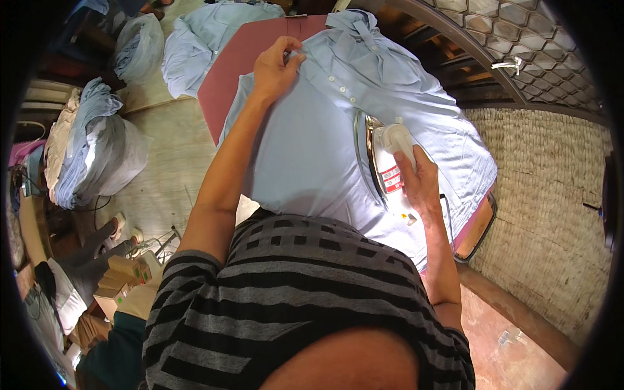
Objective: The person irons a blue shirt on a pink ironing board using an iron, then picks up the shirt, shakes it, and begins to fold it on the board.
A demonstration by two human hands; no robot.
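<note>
A light blue button-up shirt (292,149) lies spread over a dark red ironing board (237,68), its white buttons running across the upper middle. My left hand (278,70) is at the shirt's far edge, thumb and fingers pinched on the fabric. Over on the right, my right hand (421,181) is wrapped round the handle of a white clothes iron (388,172). The iron's metal soleplate edge faces left, and it rests on the shirt below the row of buttons. Bright light washes out the cloth around it.
Another light blue shirt (195,55) hangs at the board's far left. Folded garments in clear plastic (110,153) stand on the left, with a second plastic bag (140,49) behind. Cardboard boxes (120,279) and a person's legs (91,244) are lower left. A metal lattice (513,29) borders the far right.
</note>
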